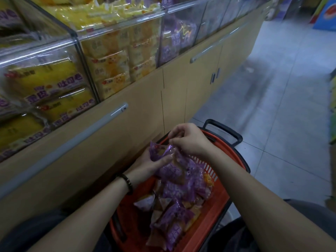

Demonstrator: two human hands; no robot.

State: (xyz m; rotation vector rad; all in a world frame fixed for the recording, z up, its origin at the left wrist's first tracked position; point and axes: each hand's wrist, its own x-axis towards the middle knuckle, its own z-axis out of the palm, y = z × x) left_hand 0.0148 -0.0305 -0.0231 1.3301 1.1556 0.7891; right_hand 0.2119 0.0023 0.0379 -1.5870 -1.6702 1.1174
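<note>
Pinching the top edge of a purple packet [160,151], the right hand [190,140] sits just above it, while the left hand [151,163] grips it from underneath. The packet hangs over the orange basket [221,202], right above the heap of packets [174,193] inside.

Snack packets [175,192] lie in the shopping basket [221,202], just right of the cabinet [145,110]. Display bins [116,57] stand on the cabinet.
</note>
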